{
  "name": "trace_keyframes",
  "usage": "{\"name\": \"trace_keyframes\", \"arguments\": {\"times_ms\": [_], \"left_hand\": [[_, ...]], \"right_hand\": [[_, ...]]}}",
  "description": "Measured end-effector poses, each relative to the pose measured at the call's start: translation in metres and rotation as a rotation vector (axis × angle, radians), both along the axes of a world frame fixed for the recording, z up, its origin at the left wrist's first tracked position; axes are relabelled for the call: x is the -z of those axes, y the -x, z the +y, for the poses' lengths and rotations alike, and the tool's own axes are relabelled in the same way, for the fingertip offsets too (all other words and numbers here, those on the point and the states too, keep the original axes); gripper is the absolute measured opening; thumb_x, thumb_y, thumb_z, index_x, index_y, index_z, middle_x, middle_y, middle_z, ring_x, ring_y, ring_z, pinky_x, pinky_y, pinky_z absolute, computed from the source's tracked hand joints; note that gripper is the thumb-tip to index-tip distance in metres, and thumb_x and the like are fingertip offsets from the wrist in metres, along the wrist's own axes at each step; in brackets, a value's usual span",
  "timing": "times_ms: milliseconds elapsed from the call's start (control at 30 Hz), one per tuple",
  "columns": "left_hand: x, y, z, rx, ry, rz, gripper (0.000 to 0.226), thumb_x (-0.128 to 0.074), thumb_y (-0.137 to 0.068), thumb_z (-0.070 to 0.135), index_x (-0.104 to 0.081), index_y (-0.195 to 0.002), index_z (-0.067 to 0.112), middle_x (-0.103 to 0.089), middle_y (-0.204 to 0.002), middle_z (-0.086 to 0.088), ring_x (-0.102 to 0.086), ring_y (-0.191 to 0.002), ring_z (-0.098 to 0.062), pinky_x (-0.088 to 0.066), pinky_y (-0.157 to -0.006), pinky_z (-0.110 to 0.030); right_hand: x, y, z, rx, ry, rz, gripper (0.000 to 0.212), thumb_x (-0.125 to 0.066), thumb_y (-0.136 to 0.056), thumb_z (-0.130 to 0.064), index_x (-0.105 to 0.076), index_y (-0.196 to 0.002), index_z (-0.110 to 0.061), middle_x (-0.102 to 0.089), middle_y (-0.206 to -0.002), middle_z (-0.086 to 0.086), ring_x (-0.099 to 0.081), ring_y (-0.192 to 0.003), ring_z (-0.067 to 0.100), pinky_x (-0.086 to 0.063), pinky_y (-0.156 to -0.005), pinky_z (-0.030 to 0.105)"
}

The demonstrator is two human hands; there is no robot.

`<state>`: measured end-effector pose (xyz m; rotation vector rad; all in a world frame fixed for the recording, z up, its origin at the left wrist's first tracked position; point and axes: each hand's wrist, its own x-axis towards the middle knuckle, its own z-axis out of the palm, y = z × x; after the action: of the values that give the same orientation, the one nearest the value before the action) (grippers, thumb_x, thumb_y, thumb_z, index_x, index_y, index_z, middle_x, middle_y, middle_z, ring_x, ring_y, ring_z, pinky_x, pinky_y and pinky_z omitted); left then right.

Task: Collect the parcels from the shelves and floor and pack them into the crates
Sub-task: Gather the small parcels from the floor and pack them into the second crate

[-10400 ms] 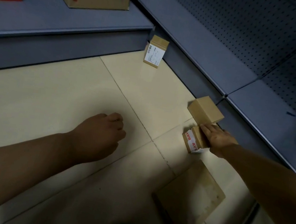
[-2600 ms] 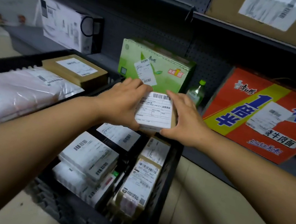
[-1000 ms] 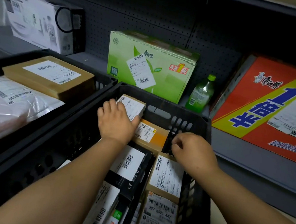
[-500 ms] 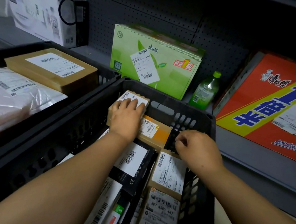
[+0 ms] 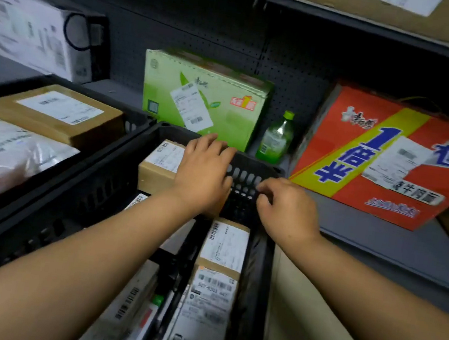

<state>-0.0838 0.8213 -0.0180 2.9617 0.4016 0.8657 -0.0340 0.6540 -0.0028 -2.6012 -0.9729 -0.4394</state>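
1. From your head camera, you look down into a black crate [image 5: 258, 260] full of parcels.
2. Your left hand [image 5: 202, 175] reaches over the far end of the crate. Its fingers are out straight and it holds nothing. It is just beside a small brown parcel [image 5: 158, 165] with a white label, which sits at the far end of the crate.
3. Your right hand [image 5: 287, 206] is above the far right corner of the crate. Its fingers are curled, but you cannot tell if they pinch anything.
4. Below your right hand, two more labeled parcels [image 5: 219, 269] lie in a row along the right side of the crate.
5. A second crate [image 5: 134, 126] stands to the left. A flat brown box [image 5: 53, 113] and a soft plastic bag parcel [image 5: 5, 152] lie in it.
6. On the shelf [image 5: 380, 236] behind the crates stand a green box [image 5: 226, 104], a green bottle [image 5: 276, 136], a red box [image 5: 360, 170] that leans back, and a white box [image 5: 35, 36].
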Motion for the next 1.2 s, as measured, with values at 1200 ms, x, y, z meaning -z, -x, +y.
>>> {"name": "trace_keyframes", "arguments": {"times_ms": [1200], "left_hand": [[0.097,-0.09,-0.597,1.137,0.061,0.622,0.06,-0.045,-0.093,0.043,-0.02,-0.146,0.031,-0.035,-0.145,0.008,-0.038,-0.126,-0.01,-0.036,-0.096,-0.022]], "right_hand": [[0.145,0.037,-0.761,1.122,0.225,0.458,0.043,-0.055,-0.088,-0.02,-0.049,-0.13,-0.015,-0.052,-0.128,0.009,-0.048,-0.116,0.028,-0.042,-0.091,0.034]]}}
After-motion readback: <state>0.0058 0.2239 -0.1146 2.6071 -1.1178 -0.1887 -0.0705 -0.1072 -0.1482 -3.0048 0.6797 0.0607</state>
